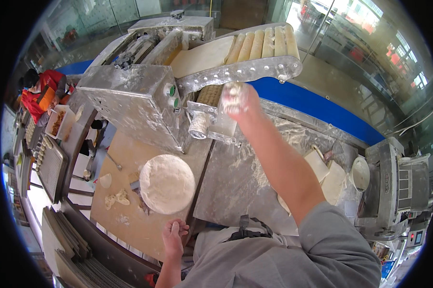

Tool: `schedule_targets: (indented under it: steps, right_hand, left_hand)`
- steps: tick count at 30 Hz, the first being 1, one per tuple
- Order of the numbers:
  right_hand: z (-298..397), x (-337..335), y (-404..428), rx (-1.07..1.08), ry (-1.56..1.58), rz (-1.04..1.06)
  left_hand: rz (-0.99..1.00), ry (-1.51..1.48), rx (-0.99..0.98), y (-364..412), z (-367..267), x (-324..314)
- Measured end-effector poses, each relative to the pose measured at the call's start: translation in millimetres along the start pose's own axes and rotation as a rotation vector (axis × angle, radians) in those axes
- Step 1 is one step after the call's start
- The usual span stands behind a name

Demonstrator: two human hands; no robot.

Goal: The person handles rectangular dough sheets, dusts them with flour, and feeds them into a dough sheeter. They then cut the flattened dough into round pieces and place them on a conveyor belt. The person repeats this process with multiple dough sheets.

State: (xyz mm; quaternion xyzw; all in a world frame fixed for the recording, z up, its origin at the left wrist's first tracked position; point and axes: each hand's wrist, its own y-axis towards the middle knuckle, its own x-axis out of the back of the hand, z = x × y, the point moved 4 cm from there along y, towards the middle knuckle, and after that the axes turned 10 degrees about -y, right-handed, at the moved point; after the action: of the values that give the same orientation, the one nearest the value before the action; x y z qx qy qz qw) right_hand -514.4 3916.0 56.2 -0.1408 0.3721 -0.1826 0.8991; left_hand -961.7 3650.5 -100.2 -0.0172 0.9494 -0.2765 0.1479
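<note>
My right hand (240,100) reaches forward, blurred and whitened with flour, just below the roller conveyor (238,70) of a metal dough sheeter (123,97). Whether it grips a handful of flour or is only coated, I cannot tell. Under the conveyor, partly behind the hand, sits a ridged roller (209,95). A dough sheet (202,55) lies on the conveyor's upper end. My left hand (174,235) hangs near my waist, fingers loosely curled and holding nothing. Beyond it, a round tub of flour (167,184) stands on the wooden board (130,223).
Dough scraps (117,199) and a spoon (114,161) lie on the board. Folded dough sheets (331,180) and a white bowl (360,174) are at right on the floured steel table (231,180). A blue belt (310,108) runs behind. At left, a co-worker (44,93) sits near trays (53,169).
</note>
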Motion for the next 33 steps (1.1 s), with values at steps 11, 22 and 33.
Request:
schedule_targets:
  steps: [11,22,33]
  right_hand:
    - [42,-51,95,0.505,-0.927,-0.129]
    - [-6,-85,21,0.348,-2.438,0.324]
    - [3,146,-94,1.002,-1.842,-0.28]
  left_hand:
    - [-0.003,0.034,0.042,-14,10,-24]
    - [0.086,0.143,0.111,-2,17,-56]
    - [0.275,0.226,0.174,7,45,-104]
